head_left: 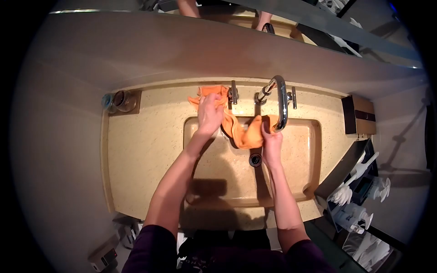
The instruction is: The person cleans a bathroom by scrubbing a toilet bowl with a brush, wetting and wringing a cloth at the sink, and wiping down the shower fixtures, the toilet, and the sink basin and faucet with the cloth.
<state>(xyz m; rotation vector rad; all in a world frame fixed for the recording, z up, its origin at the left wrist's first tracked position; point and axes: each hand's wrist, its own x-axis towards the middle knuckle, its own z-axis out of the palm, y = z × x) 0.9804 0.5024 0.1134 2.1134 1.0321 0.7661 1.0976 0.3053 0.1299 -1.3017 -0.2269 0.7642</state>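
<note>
A long orange cloth (246,138) stretches from the counter behind the sink, down over the basin's back edge and across to the spout. My left hand (210,116) has its bent fingers on the bunched end, beside the left tap handle (234,93). Just below the mouth of the chrome faucet (283,104), my right hand (272,142) is closed around the other end. Between the hands the cloth sags over the rectangular sink (298,161). The dark round drain (255,159) lies below it. Whether water is running I cannot tell.
Glass jars (124,100) stand on a small tray at the back left. A brown box (358,114) sits at the back right. On the right, a dark tray (331,182) holds white items, near pump bottles (353,217). A mirror (309,29) spans the back wall.
</note>
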